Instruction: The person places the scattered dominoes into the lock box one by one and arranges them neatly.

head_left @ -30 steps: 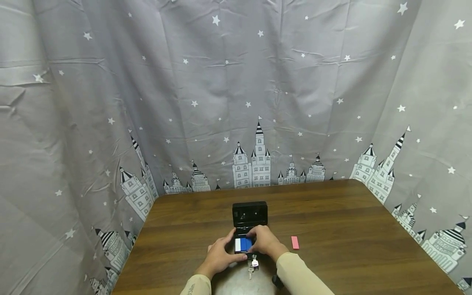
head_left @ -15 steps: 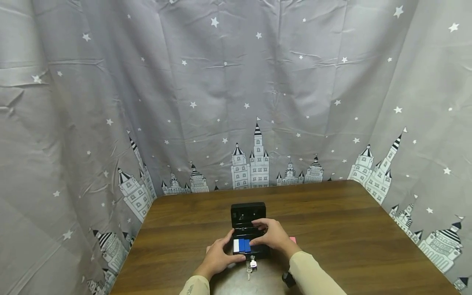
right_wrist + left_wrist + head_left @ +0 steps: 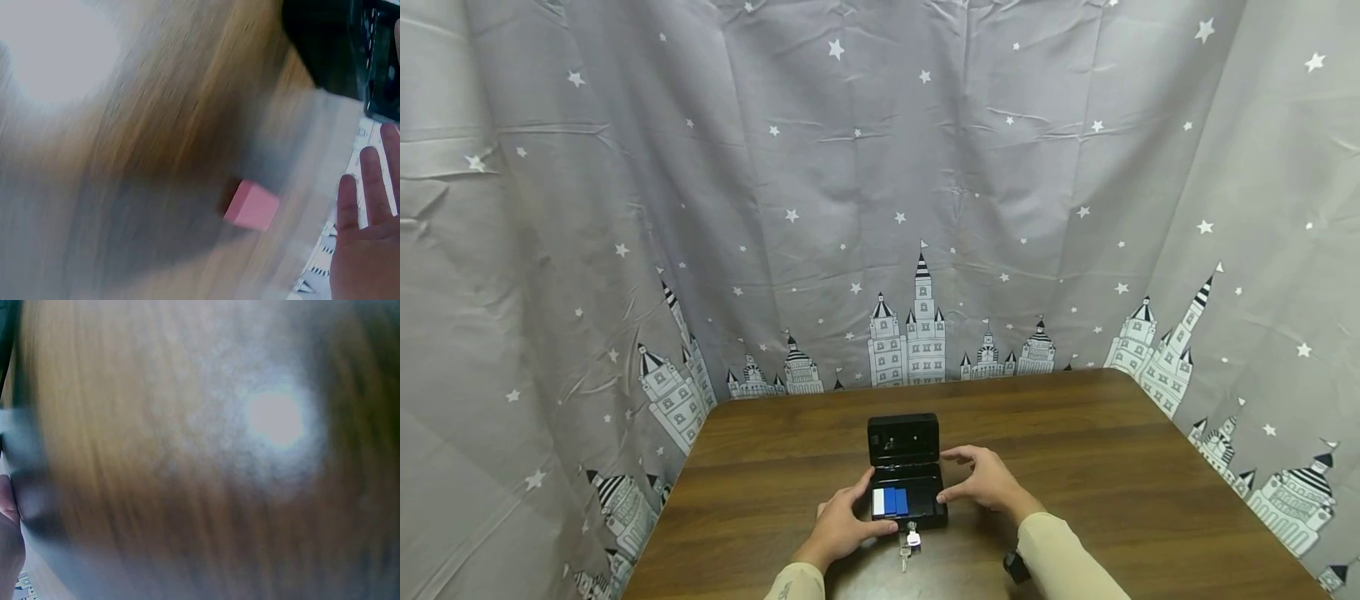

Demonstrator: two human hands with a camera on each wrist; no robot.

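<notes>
A small black cash box [image 3: 904, 442] stands on the table with its lid raised. Inside, at its left end, a white block [image 3: 878, 502] and blue blocks [image 3: 896, 501] lie side by side. My left hand [image 3: 841, 525] holds the box's left side, thumb at the front corner and index finger toward the back. Spread fingers mark my right hand [image 3: 991, 485], which is at the box's right edge with nothing in its grasp. Keys [image 3: 906, 553] hang from the front lock. In the right wrist view a pink block [image 3: 253, 206] lies on the table below the right hand.
The brown wooden table [image 3: 790, 450] reaches back to a grey curtain [image 3: 820, 183] printed with stars and castles. A small black object [image 3: 1017, 567] shows beside the right sleeve. The left wrist view is mostly blurred tabletop.
My right hand has released the blue block inside the cash box and moved right, its fingers spreading at the box's edge. The left hand keeps its hold.
</notes>
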